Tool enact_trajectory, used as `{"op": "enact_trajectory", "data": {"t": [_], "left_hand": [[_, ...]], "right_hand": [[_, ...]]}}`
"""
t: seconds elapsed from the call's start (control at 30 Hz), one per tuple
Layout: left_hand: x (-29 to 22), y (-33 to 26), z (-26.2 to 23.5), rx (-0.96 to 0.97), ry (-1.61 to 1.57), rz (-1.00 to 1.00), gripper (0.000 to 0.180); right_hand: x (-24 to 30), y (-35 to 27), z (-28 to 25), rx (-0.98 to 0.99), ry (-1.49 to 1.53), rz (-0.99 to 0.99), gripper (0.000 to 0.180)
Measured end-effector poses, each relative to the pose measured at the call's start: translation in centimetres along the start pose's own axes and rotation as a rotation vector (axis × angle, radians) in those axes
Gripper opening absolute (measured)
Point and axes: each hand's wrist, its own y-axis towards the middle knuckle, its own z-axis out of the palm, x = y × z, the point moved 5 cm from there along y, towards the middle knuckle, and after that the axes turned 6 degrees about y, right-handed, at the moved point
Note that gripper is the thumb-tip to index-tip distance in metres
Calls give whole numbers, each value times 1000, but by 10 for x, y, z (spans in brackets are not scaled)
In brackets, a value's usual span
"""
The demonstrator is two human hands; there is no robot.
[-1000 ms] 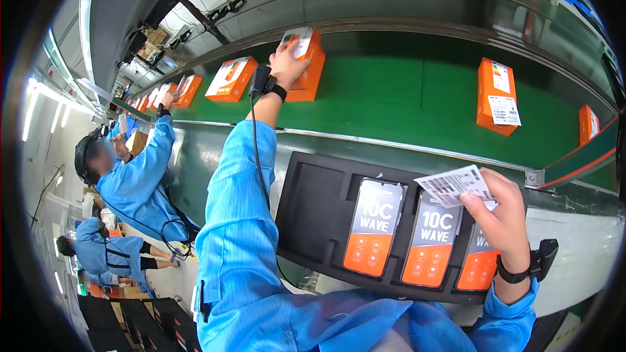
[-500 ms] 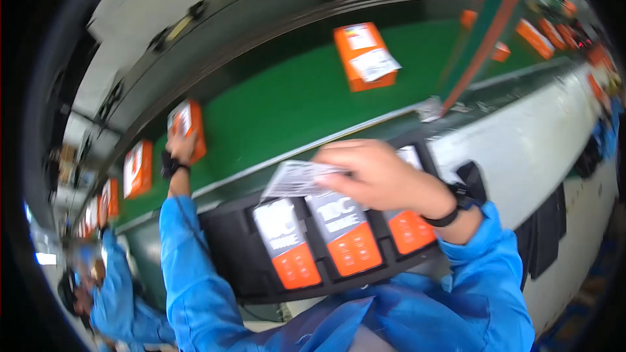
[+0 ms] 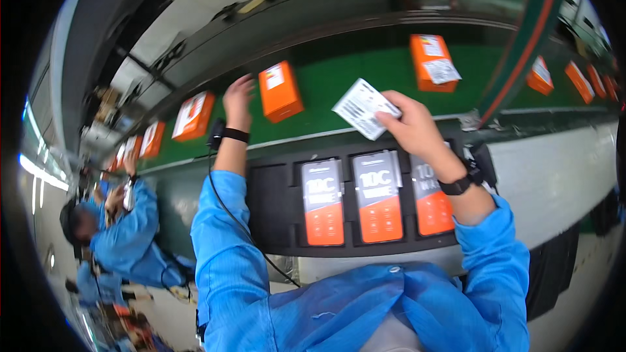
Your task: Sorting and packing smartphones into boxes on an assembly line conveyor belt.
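Pinched in my right hand [image 3: 412, 122] is a white printed label sheet [image 3: 365, 109], tilted above the near edge of the green belt. My left hand [image 3: 238, 101] is raised over the belt with its fingers apart, holding nothing. Just to its right stands an orange box [image 3: 280, 91] with a white label patch on top. Below my hands, a black tray [image 3: 270, 186] carries three flat, phone-like devices faced in grey and orange: a left one [image 3: 322, 202], a middle one [image 3: 378, 195] and a right one [image 3: 432, 202], partly hidden by my right forearm.
More orange boxes stand along the green belt [image 3: 352, 58], one [image 3: 435, 65] with a loose label sheet on top, another [image 3: 193, 116] farther left. A green-and-red post [image 3: 521, 52] rises at the right. A co-worker in a blue sleeve [image 3: 127, 241] works at the left.
My left hand has let go of the orange box and lifted off beside it. My right hand has carried the label sheet from over the tray toward the belt. The view has shifted.
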Motion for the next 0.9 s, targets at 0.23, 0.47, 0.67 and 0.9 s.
{"op": "enact_trajectory", "data": {"t": [0.23, 0.47, 0.67, 0.9], "left_hand": [[-112, -176, 97, 625, 90, -173, 31], [-33, -50, 8, -156, 15, -117, 17], [7, -45, -33, -305, 421, -172, 46], [-128, -271, 16, 369, 977, -145, 57]], "right_hand": [[29, 7, 64, 211, -59, -5, 28], [15, 9, 46, 30, 13, 9, 32], [12, 12, 53, 104, 21, 19, 29], [27, 9, 50, 145, 48, -32, 24]]}}
